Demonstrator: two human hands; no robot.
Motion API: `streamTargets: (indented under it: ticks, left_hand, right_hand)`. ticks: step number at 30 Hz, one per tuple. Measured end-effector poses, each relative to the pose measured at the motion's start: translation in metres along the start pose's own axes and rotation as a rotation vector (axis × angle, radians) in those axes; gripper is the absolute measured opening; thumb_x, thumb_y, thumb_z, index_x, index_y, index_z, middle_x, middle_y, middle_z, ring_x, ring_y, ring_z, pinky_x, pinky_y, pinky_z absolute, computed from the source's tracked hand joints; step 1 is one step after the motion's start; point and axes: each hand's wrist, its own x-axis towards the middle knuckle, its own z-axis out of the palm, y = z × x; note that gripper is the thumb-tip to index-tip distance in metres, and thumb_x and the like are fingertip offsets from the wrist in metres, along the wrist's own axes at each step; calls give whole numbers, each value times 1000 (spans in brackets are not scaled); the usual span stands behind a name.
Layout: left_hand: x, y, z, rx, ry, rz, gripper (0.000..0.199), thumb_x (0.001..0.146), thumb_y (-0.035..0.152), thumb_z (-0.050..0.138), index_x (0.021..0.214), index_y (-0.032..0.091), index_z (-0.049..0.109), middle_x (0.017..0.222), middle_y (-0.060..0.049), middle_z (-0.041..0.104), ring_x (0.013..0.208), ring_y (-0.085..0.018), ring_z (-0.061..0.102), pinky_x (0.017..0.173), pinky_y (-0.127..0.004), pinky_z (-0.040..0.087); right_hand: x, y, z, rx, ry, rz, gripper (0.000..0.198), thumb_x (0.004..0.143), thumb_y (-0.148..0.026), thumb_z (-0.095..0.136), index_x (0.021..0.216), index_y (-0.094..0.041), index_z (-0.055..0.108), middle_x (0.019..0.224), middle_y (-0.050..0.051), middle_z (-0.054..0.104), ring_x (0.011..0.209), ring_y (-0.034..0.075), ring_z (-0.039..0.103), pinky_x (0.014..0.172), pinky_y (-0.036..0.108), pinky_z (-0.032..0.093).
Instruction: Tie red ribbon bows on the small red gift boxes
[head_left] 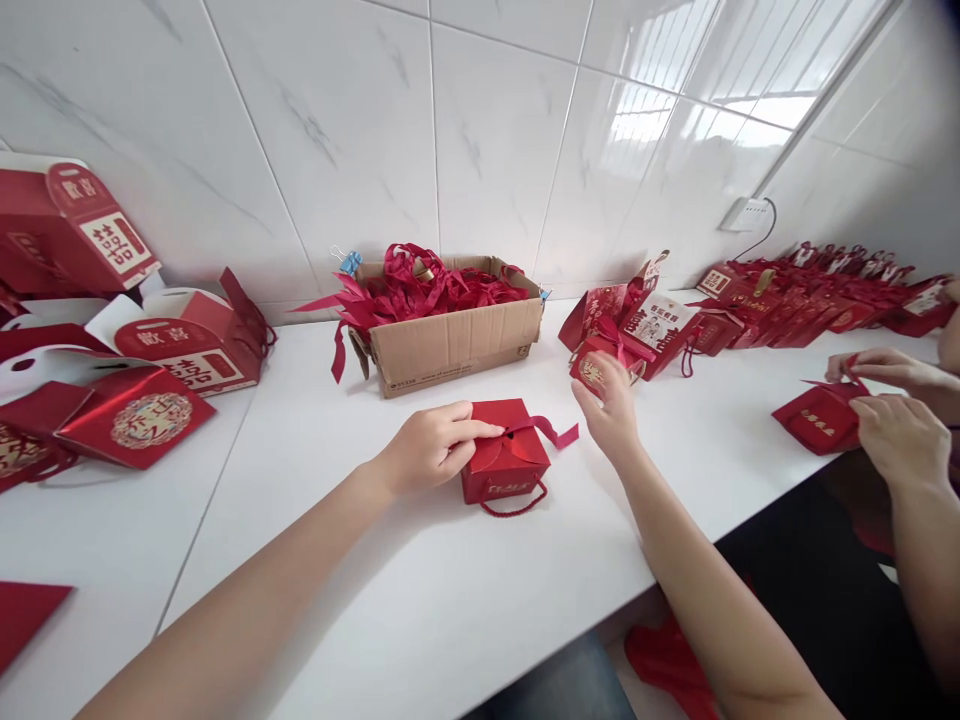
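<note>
1 red box (511, 458) stands upright on the white table (420, 590), nearer the wearer than the cardboard carton (457, 348). Left hand (431, 450): index finger extended onto the box top at the ribbon (568, 437); cannot tell whether the remaining fingers grip. Right hand (613, 408): thumb and fingers parted, before a gold-medallioned box (588, 367); contact unconfirmed.

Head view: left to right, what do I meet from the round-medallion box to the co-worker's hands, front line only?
Medallion box → left hand → ribboned box → right hand → co-worker's box → co-worker's hands.
</note>
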Motion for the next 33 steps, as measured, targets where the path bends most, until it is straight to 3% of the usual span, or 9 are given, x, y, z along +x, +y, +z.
streamTargets:
  ticks: [3,5,8,12,16,21,25,28,33]
  left_hand:
    - [0,0,0,-13,1,5,41,84,10,39,108,22,70,69,1,48,57,-9,45,55,-20,38]
    - [1,1,0,-16,1,1,41,83,10,40,107,22,70,70,1,48,57,-9,46,56,-20,38]
    - [1,2,0,-11,-11,1,40,83,11,40,107,21,70,69,1,48,57,-10,45,56,-21,39]
    - [1,3,0,-2,-27,-1,40,83,12,40,108,21,69,70,0,49,57,-10,45,57,-21,39]
    - [1,2,0,22,-10,39,41,83,11,39,108,21,70,69,0,50,57,-10,45,55,-21,38]
    - [1,2,0,71,0,77,41,84,11,38,108,21,70,62,1,55,55,-11,48,53,-22,37]
    - [2,2,-2,40,44,109,41,79,8,40,103,21,71,57,2,61,50,-10,50,51,-22,37]
    - [4,2,-7,-25,82,96,38,75,7,43,92,20,73,55,3,64,45,-9,49,48,-21,38]
    - [7,6,-18,-105,15,31,40,72,4,44,94,19,74,59,2,68,45,-7,49,48,-19,38]
  right_hand:
    - [-8,-25,-2,109,-341,-15,34,91,-41,46,118,-24,57,135,14,49,127,26,47,102,46,42]
    - [-12,-39,-1,50,-462,-42,36,90,-43,50,119,-24,58,146,13,38,135,28,38,106,47,39]
    - [-11,-49,2,9,-427,-127,50,82,-41,62,128,-25,50,153,12,25,142,32,23,110,52,31]
    - [-3,-46,6,219,-528,1,49,80,-41,64,125,-27,50,134,12,50,113,27,58,91,45,52]
    - [-5,-46,10,268,-489,190,40,75,-44,67,108,-23,59,116,11,59,88,20,64,63,31,57]
    - [-13,-49,13,251,-422,322,37,73,-50,68,89,-20,54,86,2,59,53,8,46,44,22,38]
    - [-14,-47,13,224,-471,316,45,82,-55,54,60,-19,40,55,-6,34,50,8,30,46,23,26]
    - [-14,-46,11,210,-480,283,53,86,-54,50,52,-19,29,53,-6,22,51,8,22,47,25,19]
    - [-14,-48,7,194,-429,204,48,81,-45,59,52,-19,33,51,-6,26,51,8,23,48,25,18]
